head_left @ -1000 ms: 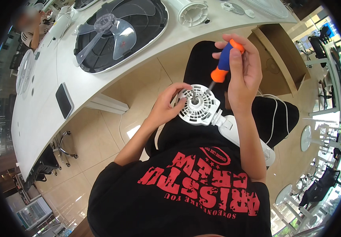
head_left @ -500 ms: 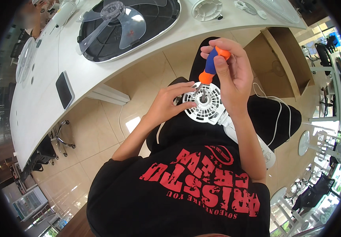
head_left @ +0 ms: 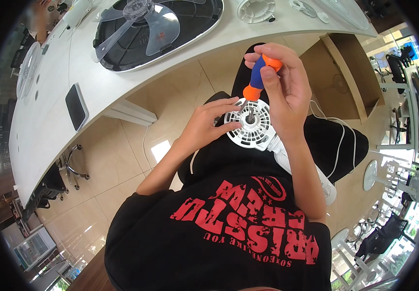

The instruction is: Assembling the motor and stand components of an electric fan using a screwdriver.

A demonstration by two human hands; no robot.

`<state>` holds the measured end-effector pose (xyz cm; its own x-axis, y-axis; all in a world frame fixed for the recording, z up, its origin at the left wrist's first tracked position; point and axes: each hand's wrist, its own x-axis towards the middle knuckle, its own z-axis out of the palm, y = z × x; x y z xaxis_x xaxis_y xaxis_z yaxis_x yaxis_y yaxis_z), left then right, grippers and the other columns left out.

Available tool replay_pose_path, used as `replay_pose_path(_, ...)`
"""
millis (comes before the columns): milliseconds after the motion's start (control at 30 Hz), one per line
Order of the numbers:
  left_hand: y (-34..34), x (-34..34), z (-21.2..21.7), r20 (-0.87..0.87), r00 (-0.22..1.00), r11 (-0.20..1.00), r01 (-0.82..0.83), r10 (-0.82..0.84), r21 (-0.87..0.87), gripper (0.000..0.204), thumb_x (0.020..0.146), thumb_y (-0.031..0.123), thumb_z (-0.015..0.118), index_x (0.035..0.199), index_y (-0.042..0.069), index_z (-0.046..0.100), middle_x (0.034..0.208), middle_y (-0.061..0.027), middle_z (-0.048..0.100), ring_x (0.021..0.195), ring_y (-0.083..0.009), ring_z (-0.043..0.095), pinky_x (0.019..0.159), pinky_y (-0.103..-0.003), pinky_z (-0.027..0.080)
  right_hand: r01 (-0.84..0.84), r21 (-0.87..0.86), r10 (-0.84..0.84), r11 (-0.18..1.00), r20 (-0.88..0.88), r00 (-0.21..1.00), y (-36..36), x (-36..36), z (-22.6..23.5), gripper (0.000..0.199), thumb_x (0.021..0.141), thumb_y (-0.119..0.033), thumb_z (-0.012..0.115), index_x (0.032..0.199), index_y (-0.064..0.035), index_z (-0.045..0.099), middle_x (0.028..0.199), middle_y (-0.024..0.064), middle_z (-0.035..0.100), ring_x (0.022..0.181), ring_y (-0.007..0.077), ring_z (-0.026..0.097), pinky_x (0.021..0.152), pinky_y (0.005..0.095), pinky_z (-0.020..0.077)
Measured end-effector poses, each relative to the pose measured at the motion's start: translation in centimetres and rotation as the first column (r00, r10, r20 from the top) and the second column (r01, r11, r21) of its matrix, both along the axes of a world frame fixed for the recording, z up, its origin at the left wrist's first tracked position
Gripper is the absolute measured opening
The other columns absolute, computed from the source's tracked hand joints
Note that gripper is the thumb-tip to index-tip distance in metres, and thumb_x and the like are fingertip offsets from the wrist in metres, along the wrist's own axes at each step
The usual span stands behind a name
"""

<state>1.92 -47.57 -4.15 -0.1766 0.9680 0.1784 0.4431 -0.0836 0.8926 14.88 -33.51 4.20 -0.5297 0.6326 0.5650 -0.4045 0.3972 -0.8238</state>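
Tiled floor below, right hand [head_left: 287, 92] gripping screwdriver [head_left: 258, 80], left hand [head_left: 209, 126] steadying fan motor housing [head_left: 253, 127]

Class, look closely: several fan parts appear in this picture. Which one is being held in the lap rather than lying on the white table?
The small white round motor housing: the left hand steadies it while the right hand works a screwdriver on it. The black fan frame with its clear blade lies on the table.

A flat dark rectangular screen device [head_left: 76, 105] with a pale rim lies on the white tabletop [head_left: 44, 131], near its edge, its display dark. An open brown cardboard box [head_left: 344, 77] stands on the floor under the tabletop's far end.
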Motion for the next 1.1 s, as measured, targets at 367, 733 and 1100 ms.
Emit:
replay_pose_path(367, 0.4, 1.0, 0.5, -0.061, 0.995, 0.997, -0.081, 0.081, 0.002, 0.018, 0.093, 0.013, 0.073, 0.106, 0.0, 0.074, 0.123, -0.0199, 0.072, 0.107, -0.037, 0.072, 0.091, -0.042, 0.057, 0.0, 0.003, 0.0, 1.0, -0.053, 0.999, -0.2, -0.1, 0.7, 0.022, 0.1, -0.003, 0.065, 0.122, -0.0001, 0.064, 0.12, 0.0123, 0.063, 0.103, 0.0158, 0.065, 0.084, 0.0254, 0.0533)
replay_pose_path(733, 7.4, -0.9, 5.1, -0.205, 0.97, 0.985, -0.102, 0.129, 0.142, 0.014, 0.096, 0.007, 0.071, 0.108, -0.001, 0.075, 0.1, -0.0122, 0.078, 0.09, -0.0189, 0.075, 0.081, -0.031, 0.057, 0.33, -0.623, -0.587, 0.709, -0.262, 0.766, 4.9, 5.0, -3.5, 0.03, 0.11, -0.02, 0.054, 0.132, -0.001, 0.049, 0.123, 0.0131, 0.055, 0.111, 0.03, 0.068, 0.101, 0.0483, 0.0586)
replay_pose_path(1100, 37.2, -5.5, 13.9, -0.831, 0.538, 0.99, 0.087, -0.143, -0.114, 0.021, 0.081, 0.013, 0.074, 0.1, 0.006, 0.079, 0.092, -0.0124, 0.078, 0.087, -0.028, 0.076, 0.077, -0.037, 0.058, 0.285, -0.82, -0.669, 0.497, -0.154, 0.727, 8.0, 7.0, -7.7, 0.032, 0.11, -0.024, 0.055, 0.133, -0.0026, 0.047, 0.121, 0.0123, 0.053, 0.115, 0.0318, 0.066, 0.102, 0.0498, 0.0582)
